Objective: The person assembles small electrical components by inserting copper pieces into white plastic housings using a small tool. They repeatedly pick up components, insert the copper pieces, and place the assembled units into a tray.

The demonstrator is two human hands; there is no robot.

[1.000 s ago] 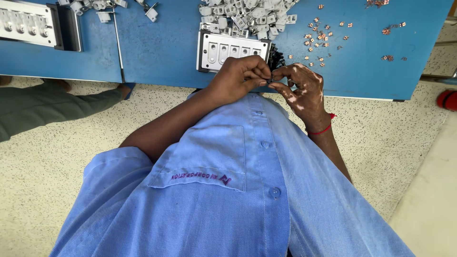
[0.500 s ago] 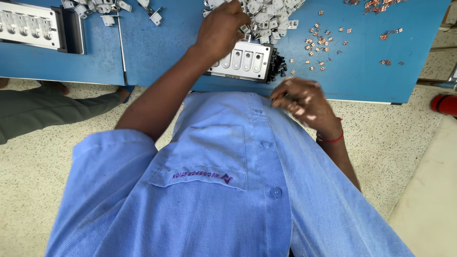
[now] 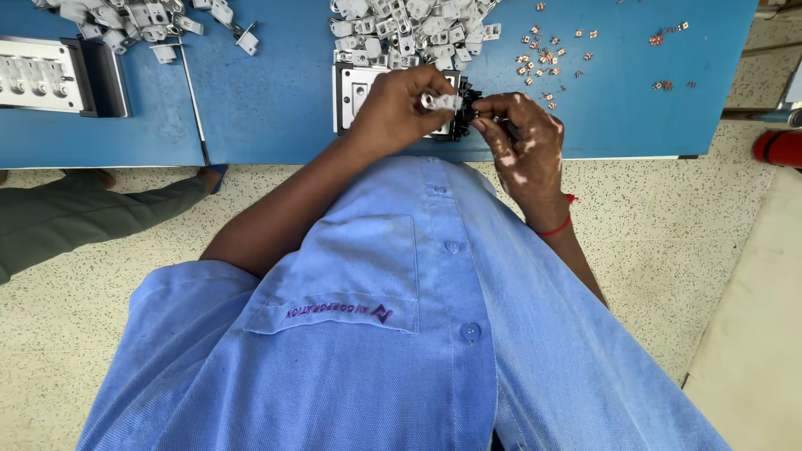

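My left hand (image 3: 399, 107) pinches a small white plastic part (image 3: 441, 102) between thumb and fingers, just above a white switch plate (image 3: 354, 90) lying on the blue table (image 3: 276, 108). My right hand (image 3: 525, 149), with a red thread at the wrist, is right beside it. Its fingertips are pinched together close to the white part, on a tiny piece I can hardly make out. A black block (image 3: 468, 93) sits at the plate's right end, behind the fingers.
A heap of white plastic parts (image 3: 409, 25) lies behind the plate, with small copper contacts (image 3: 547, 57) scattered to its right. Far left are a second switch plate (image 3: 40, 73) and another heap (image 3: 125, 21). Another person's grey-green sleeve (image 3: 75, 221) shows at left, and a red object (image 3: 777, 146) at right.
My left hand reached to the heap of white parts and has come back holding one. My right hand has risen from my chest to meet it over the plate.
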